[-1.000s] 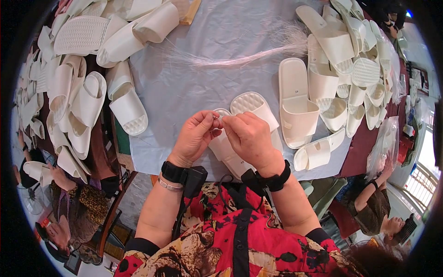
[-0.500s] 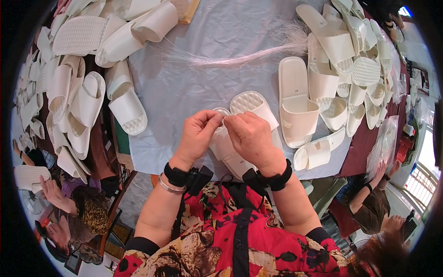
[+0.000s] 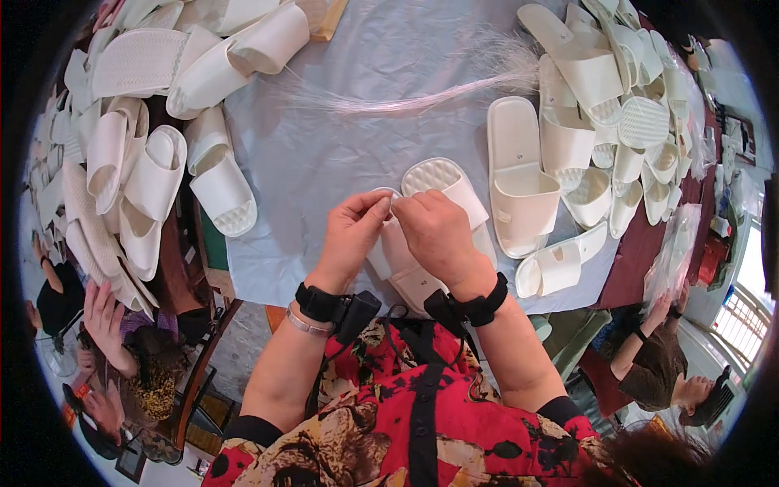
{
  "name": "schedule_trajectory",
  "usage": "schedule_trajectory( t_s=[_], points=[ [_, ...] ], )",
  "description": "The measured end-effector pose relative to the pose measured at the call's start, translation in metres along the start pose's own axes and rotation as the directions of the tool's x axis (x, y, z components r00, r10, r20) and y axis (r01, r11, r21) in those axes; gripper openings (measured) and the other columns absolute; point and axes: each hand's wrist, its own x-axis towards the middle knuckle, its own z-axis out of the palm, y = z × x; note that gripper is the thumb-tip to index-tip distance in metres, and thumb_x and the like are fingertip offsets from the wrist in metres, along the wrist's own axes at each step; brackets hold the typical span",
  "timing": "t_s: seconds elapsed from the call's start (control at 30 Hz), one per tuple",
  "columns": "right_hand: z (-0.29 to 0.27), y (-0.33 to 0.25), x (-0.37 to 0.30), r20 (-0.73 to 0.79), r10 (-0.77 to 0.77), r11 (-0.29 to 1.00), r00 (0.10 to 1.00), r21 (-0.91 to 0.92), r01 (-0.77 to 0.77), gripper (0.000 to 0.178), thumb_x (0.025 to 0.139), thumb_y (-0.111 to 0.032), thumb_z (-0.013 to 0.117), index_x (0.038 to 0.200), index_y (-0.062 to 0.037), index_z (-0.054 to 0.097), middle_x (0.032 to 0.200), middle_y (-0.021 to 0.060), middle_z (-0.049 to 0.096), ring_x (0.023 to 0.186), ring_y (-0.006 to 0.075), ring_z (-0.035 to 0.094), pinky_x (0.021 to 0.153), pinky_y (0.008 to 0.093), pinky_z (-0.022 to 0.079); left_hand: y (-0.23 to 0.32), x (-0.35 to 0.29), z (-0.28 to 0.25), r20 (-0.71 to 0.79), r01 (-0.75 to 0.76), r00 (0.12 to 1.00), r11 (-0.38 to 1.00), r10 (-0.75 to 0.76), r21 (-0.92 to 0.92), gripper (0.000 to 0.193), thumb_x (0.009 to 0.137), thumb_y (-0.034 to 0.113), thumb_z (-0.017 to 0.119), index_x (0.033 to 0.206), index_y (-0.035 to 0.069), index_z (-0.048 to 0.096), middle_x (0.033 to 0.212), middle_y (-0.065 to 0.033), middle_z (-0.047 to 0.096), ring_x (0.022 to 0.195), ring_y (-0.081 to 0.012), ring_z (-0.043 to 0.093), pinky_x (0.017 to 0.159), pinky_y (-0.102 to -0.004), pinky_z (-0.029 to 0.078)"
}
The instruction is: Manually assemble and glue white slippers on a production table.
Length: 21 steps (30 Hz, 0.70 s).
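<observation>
My left hand point(image 3: 350, 242) and my right hand point(image 3: 442, 243) meet over a pair of white slippers at the near middle of the table. Thumb and fingers of each are pinched, tip close to tip; whatever they hold is too small to make out. Beneath them lies one white slipper point(image 3: 398, 254), partly covered by both hands. Its neighbour, another white slipper point(image 3: 457, 195), shows a quilted footbed and broad strap just beyond my right hand. Farther off, a bundle of thin clear plastic strands point(image 3: 430, 101) stretches across the grey-blue sheet point(image 3: 316, 150).
White slippers are heaped at the left point(image 3: 150, 174) and right point(image 3: 613, 130). A single slipper point(image 3: 523, 178) and a smaller one point(image 3: 560, 269) lie right of my hands. Co-workers' hands show at the left point(image 3: 104, 321) and right point(image 3: 656, 316).
My hands stay pinched together in almost the same place. The co-worker's hand at the left no longer holds a slipper, and a textured sole now shows on the left heap.
</observation>
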Motion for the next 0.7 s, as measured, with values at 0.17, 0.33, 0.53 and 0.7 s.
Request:
schedule_trajectory(
  t_s=[0.17, 0.33, 0.53, 0.7],
  points=[
    [-0.0031, -0.002, -0.0012, 0.006, 0.028, 0.997, 1.0, 0.072, -0.028, 0.006, 0.079, -0.002, 0.062, 0.084, -0.004, 0.061, 0.068, 0.0104, 0.056, 0.067, 0.0288, 0.055, 0.059, 0.0389, 0.045, 0.0013, 0.003, -0.0032, -0.013, -0.04, 0.999, 0.994, 0.039, -0.106, 0.026, 0.088, 0.008, 0.064, 0.112, 0.003, 0.057, 0.09, -0.0009, 0.062, 0.078, -0.0078, 0.056, 0.07, -0.0218, 0.046],
    [-0.0016, -0.0041, -0.0038, -0.062, 0.069, 0.99, 0.996, 0.129, -0.061, 0.011, 0.073, -0.001, 0.059, 0.084, -0.0034, 0.06, 0.073, 0.012, 0.057, 0.072, 0.0292, 0.056, 0.061, 0.0392, 0.047, 0.0028, 0.0023, -0.001, -0.037, -0.081, 0.996, 0.992, 0.078, -0.094, 0.036, 0.086, 0.008, 0.065, 0.12, 0.003, 0.051, 0.09, -0.0007, 0.061, 0.076, -0.0071, 0.055, 0.066, -0.0192, 0.043],
    [-0.0051, -0.0014, -0.0022, -0.017, 0.022, 0.997, 1.0, 0.078, -0.02, 0.016, 0.071, 0.001, 0.059, 0.087, -0.0028, 0.06, 0.074, 0.012, 0.057, 0.074, 0.0299, 0.057, 0.063, 0.0393, 0.048, 0.0071, -0.0008, 0.0025, -0.029, -0.088, 0.996, 0.994, 0.086, -0.061, 0.043, 0.086, 0.006, 0.065, 0.124, 0.002, 0.046, 0.09, -0.0017, 0.061, 0.077, -0.008, 0.055, 0.07, -0.0202, 0.044],
    [-0.0007, -0.0038, -0.002, -0.045, 0.009, 0.995, 0.999, 0.104, -0.004, 0.02, 0.071, 0.001, 0.058, 0.091, -0.0033, 0.059, 0.077, 0.0109, 0.059, 0.076, 0.029, 0.056, 0.065, 0.0374, 0.048, 0.0044, 0.0006, 0.0027, -0.015, -0.113, 0.994, 0.989, 0.112, -0.093, 0.052, 0.086, 0.005, 0.064, 0.131, 0.002, 0.038, 0.091, -0.003, 0.062, 0.081, -0.0097, 0.057, 0.076, -0.022, 0.046]
  ],
)
